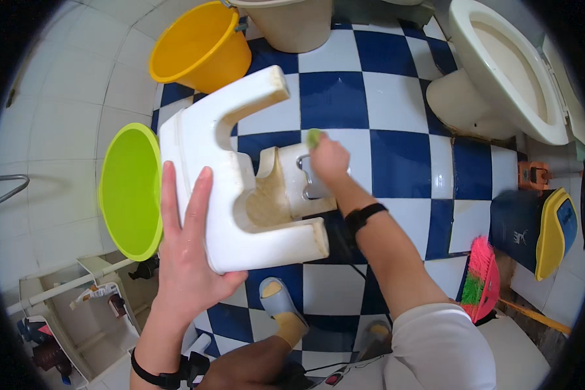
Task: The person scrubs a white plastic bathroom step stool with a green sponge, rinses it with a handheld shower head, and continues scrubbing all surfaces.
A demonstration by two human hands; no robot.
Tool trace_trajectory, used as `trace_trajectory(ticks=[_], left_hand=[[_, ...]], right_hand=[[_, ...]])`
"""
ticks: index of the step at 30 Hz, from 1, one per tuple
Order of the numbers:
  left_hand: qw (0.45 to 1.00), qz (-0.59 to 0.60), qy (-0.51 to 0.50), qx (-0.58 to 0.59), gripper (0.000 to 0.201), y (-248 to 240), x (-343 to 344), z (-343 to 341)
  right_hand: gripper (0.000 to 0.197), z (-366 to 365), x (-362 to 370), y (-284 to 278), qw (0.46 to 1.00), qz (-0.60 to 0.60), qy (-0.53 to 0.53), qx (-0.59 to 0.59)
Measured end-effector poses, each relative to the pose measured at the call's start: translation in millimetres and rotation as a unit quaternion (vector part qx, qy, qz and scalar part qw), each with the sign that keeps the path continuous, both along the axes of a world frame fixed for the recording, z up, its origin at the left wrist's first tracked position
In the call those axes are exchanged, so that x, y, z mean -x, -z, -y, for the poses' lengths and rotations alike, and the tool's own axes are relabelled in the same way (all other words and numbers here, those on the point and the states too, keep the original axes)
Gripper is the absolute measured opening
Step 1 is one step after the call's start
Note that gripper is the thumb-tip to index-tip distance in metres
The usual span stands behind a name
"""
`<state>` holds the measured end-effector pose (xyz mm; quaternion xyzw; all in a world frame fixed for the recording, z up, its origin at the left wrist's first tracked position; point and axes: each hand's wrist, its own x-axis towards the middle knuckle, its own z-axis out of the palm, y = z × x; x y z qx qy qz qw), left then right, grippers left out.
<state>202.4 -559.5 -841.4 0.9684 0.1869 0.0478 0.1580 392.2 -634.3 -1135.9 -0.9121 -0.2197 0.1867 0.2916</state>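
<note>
A white plastic stool [208,195] is tilted up in front of me, its legs pointing right and its inside stained yellowish-brown. My left hand [192,250] steadies it from the lower left, fingers spread along the outer face and thumb at the bottom edge. At the stool's right part, beside a grey-rimmed cutout [312,179], my right hand [331,161] is closed. From its fist sticks out the end of a small green thing [314,138]; the rest is hidden, so its kind is unclear.
A yellow bucket [198,49] and a beige bucket [289,26] stand at the back. Left of the stool is a lime-green basin [130,192]. A toilet [507,71], a blue-yellow bin [533,227] and a pink-green broom [478,283] line the right. Shelves [78,318] sit lower left.
</note>
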Motion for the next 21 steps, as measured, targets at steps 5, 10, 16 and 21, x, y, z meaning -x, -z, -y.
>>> trace_trajectory(ticks=[5, 10, 16, 21], left_hand=[[1.000, -0.012, 0.003, -0.005, 0.116, 0.3, 1.3, 0.7], [0.999, -0.028, 0.019, 0.004, 0.119, -0.8, 5.0, -1.4], [1.000, 0.002, 0.015, 0.000, 0.119, 1.5, 7.4, -4.7], [1.000, 0.010, 0.024, 0.002, 0.117, 2.1, 9.9, -13.2]], right_hand=[[0.023, -33.6, -5.7, 20.8, 0.973, -0.036, -0.221, 0.054], [0.022, -55.3, -2.0, 15.8, 0.992, -0.015, -0.120, 0.038], [0.020, -51.1, -24.3, 15.4, 0.980, 0.013, -0.190, 0.049], [0.023, -27.1, 4.6, 11.9, 0.981, -0.003, -0.194, 0.020]])
